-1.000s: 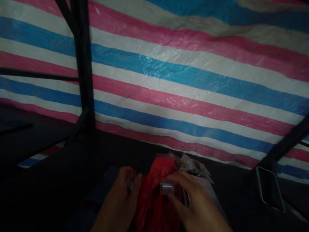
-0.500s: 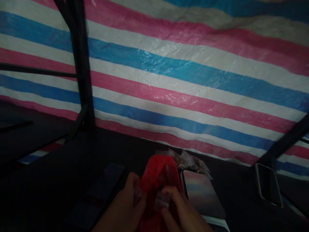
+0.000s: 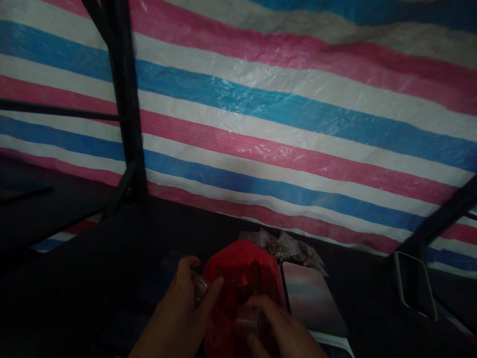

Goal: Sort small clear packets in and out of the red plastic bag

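My left hand (image 3: 179, 313) is pinched on the near left edge of the red plastic bag (image 3: 240, 283), thumb and fingers closed on its rim with a bit of clear plastic caught between them. My right hand (image 3: 279, 330) is closed around a small clear container (image 3: 246, 322) at the bag's front (the light is poor, so its contents stay unclear). The bag sits on the dark table (image 3: 93, 278), just left of a shiny scale (image 3: 311, 303), with clear packets (image 3: 286, 247) behind it.
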### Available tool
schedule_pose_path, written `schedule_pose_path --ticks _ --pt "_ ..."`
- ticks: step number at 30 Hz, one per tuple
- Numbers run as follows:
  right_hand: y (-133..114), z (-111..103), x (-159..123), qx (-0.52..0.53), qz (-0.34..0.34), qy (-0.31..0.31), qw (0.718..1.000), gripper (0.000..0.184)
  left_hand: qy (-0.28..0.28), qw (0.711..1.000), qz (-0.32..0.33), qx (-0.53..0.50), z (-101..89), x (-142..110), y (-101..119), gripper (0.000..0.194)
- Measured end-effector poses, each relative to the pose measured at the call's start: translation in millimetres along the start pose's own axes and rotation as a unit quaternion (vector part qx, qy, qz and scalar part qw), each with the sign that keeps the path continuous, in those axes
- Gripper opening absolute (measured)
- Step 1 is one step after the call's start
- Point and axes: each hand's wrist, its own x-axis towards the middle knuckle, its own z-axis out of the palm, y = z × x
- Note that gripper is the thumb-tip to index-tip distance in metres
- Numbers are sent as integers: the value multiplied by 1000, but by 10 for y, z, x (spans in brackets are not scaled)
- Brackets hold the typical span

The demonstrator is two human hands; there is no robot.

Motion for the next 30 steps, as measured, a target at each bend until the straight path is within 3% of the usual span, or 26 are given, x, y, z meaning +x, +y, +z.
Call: schedule_pose_path --ticks 5,7,12,21,26,30 --pt "-156 17 73 -40 -6 -22 999 52 -134 991 -13 -10 24 -103 -44 40" --pt "-158 51 83 -48 -6 -29 998 54 -153 988 0 -23 35 -109 -31 41" --pt "-63 66 61 -9 -22 43 999 48 -174 972 38 -156 39 -75 -3 55" --pt "-189 55 158 -105 60 -69 990 58 -96 959 42 -264 193 -58 -54 56" --pt "-85 158 137 -81 51 -23 995 57 -69 975 87 -194 182 -80 -96 66" --pt "1 209 93 -4 42 26 999 48 -104 964 123 -213 208 -92 -145 84"
